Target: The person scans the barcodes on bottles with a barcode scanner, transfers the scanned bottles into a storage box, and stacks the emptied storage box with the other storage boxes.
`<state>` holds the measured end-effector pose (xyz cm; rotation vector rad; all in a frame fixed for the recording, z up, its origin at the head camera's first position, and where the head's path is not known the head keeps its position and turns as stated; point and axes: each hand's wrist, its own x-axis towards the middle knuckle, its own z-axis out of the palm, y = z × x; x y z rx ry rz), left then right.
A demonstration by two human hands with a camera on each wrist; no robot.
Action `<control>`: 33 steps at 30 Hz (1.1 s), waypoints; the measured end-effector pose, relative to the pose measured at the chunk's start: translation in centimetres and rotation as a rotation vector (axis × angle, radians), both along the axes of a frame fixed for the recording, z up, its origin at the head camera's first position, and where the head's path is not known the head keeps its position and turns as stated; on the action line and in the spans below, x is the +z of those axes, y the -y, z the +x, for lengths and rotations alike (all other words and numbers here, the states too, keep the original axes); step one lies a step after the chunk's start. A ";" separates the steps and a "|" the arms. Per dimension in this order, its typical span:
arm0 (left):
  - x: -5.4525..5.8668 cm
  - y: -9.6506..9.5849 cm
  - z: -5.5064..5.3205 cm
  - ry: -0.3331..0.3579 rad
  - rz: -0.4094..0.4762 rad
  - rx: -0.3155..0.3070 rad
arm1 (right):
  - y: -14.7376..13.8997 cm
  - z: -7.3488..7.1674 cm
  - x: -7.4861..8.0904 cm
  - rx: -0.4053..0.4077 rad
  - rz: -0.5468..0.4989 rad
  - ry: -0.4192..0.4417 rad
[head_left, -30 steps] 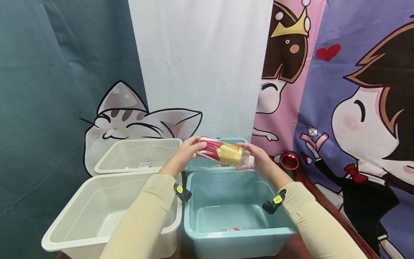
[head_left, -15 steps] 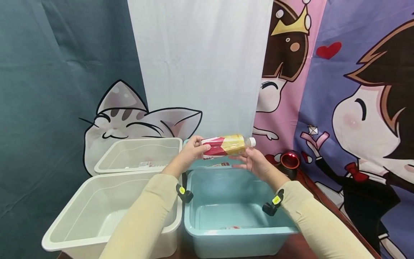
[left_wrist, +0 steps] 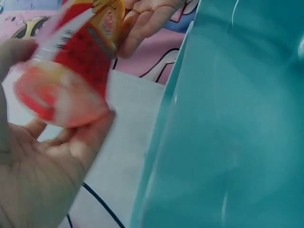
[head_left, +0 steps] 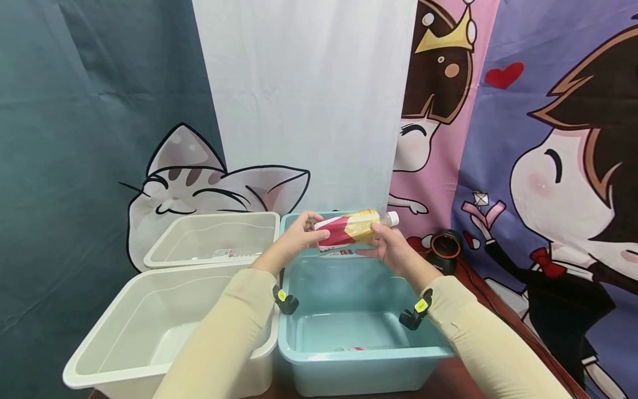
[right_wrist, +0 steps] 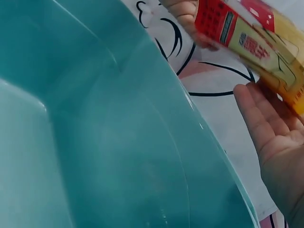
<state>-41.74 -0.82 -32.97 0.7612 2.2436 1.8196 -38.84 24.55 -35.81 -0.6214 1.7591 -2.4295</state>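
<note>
Glossy plastic bottle point(head_left: 346, 229), smooth shiny plastic tubs point(head_left: 369, 374)

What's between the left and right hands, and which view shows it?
The bottle: it spans from the left hand, at its base end, to the right hand, near its neck. Head view shows it.

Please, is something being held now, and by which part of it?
A labelled plastic bottle: the left grip holds its base end; the right grip touches the yellow label part near the white cap.
</note>
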 end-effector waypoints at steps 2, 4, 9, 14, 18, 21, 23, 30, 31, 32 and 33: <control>0.3 -0.1 0.2 -0.047 -0.076 0.025 | 0.0 0.0 0.1 -0.051 0.021 0.015; 0.7 -0.3 0.6 -0.123 -0.157 0.054 | 0.0 0.0 0.3 -0.105 0.040 0.047; 1.9 -1.2 2.3 -0.382 -0.409 0.119 | 0.2 -0.1 0.6 -0.178 0.098 0.121; 1.8 -2.3 3.3 -0.533 -0.628 0.151 | 0.5 0.1 0.7 -0.200 0.190 0.121; 1.2 -2.5 3.1 -0.510 -0.654 0.137 | 0.7 0.3 0.9 -0.199 0.230 0.104; 0.9 -2.5 2.9 -0.481 -0.634 0.108 | 0.8 0.4 1.0 -0.196 0.256 0.101; 0.7 -2.5 2.8 -0.477 -0.631 0.095 | 0.9 0.4 1.0 -0.202 0.289 0.107; 0.4 -2.8 3.0 -0.514 -0.652 0.122 | 0.9 0.0 0.7 -0.176 0.297 0.114; 0.5 -2.9 3.0 -0.528 -0.647 0.137 | 1.0 0.0 0.7 -0.157 0.267 0.106; 0.5 -3.0 3.1 -0.542 -0.640 0.157 | 1.0 0.0 0.6 -0.128 0.235 0.095; 0.5 -3.0 3.1 -0.558 -0.632 0.180 | 1.1 0.0 0.5 -0.095 0.199 0.088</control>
